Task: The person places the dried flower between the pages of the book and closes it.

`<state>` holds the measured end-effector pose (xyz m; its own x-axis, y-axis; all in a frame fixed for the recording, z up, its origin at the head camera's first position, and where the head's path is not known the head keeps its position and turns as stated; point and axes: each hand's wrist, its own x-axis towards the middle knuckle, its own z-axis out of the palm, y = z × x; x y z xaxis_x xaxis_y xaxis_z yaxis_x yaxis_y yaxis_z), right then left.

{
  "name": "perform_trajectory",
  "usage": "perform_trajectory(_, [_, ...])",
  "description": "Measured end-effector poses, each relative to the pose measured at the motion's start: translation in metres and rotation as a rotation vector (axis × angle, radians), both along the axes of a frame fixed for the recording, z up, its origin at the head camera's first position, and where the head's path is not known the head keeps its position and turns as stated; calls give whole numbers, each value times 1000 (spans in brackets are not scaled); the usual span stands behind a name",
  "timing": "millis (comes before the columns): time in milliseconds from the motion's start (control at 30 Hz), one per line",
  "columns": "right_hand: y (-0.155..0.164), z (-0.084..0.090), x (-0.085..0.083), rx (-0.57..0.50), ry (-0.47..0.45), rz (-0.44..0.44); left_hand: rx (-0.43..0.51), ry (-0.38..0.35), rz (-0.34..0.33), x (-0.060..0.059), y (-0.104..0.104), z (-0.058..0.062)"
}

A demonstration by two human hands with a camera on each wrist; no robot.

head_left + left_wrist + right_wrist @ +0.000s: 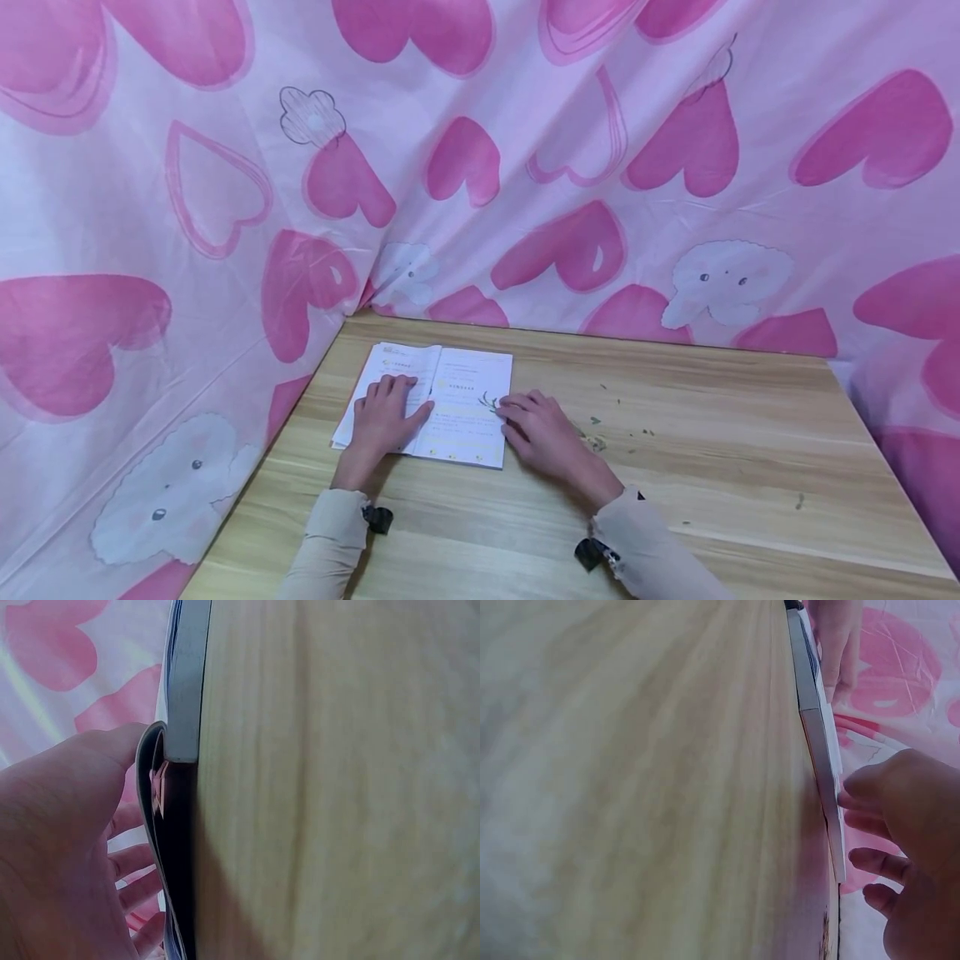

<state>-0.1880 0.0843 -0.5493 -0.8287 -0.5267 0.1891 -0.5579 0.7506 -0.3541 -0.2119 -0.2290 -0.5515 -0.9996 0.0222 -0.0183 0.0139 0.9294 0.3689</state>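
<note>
My left hand [382,414] lies flat on the open booklet [450,392] at the counter's [712,433] far left corner, while my right hand's [543,433] fingertips touch a small sprig [489,402] on the right page. I judge I'm placing the sprig; closing the pages needs gentle pressing.

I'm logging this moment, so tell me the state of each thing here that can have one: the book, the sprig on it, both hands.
Book: open, flat on the wooden table.
Green sprig: lying on the right page.
Left hand: fingers straight, pressing the left page.
Right hand: fingertips at the sprig; whether they pinch it cannot be told.
Plant crumbs: scattered on the table.
</note>
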Motion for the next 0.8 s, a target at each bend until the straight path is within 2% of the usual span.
perform_trajectory(300, [-10, 0, -5, 0, -128, 35, 20, 8, 4, 2, 1, 2])
perform_trajectory(600, [-18, -1, -9, -7, -106, 58, 17, -3, -2, 2, 1, 0])
perform_trajectory(800, [-18, -6, -13, -6, -136, 52, 18, -5, 2, 2, 1, 2])
